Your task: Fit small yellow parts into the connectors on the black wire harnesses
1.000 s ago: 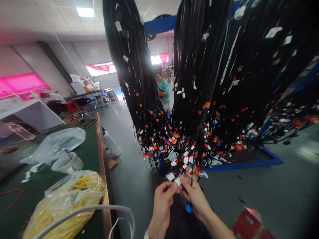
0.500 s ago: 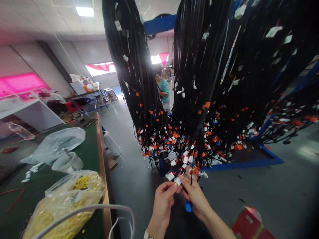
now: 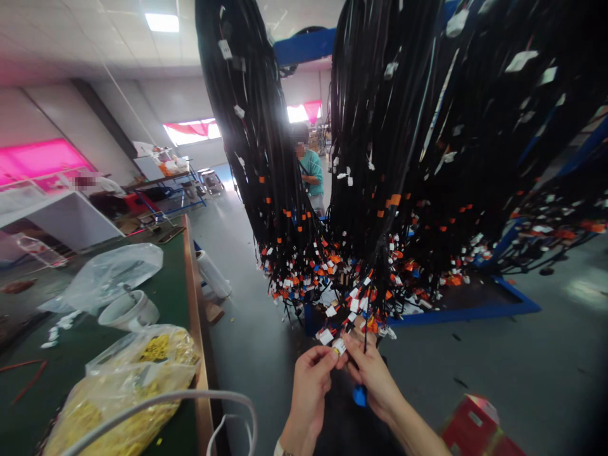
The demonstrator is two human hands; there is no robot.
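Note:
Both hands meet low in the middle of the head view, around a small white connector with a bit of yellow at its near end. My left hand pinches the yellow end between thumb and finger. Closed on the connector's other side is my right hand, partly hiding it. A blue connector hangs under the right hand. Just beyond my fingers, a thick bundle of black wire harnesses hangs down, its ends crowded with white, orange and blue connectors. A white connector dangles close to my left fingertips.
On the left, a green bench carries a plastic bag of small yellow parts and a white cup. A blue rack frame stands beneath the harnesses. Lower right is a red box. A person stands behind the bundles.

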